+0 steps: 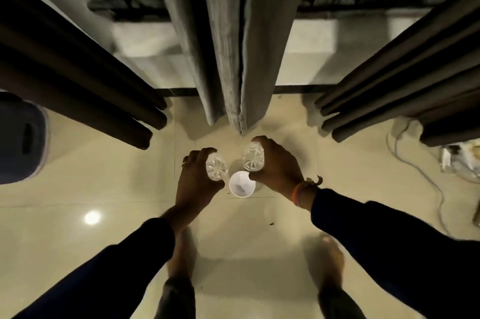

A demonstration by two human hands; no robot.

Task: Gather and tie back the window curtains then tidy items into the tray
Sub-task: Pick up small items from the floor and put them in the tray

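- Dark sleeves run up from the bottom edge on both sides, and 2 bare feet (179,261) stand on the glossy cream floor (78,162) under them.
- Left hand (193,183), a ring on one finger, curls round a clear cut-pattern glass (216,169) and holds it with its base turned toward the camera.
- Right hand (279,165), bands at the wrist, grips a second glass (252,156) the same way, just beside the first.
- Between and a little below the 2 glasses sits a small white cup (242,184); it seems to rest on the floor, though the blur leaves that unsure.
- Beyond the hands, a gathered grey curtain (233,46) hangs straight down, its hem just past the right hand's fingers.
- Dark curtain folds (78,79) hang at the left, more dark folds (402,79) at the right.
- Far right, a pale cable (426,178) trails over the floor; far left, a dark blue rounded object (20,137) stands.
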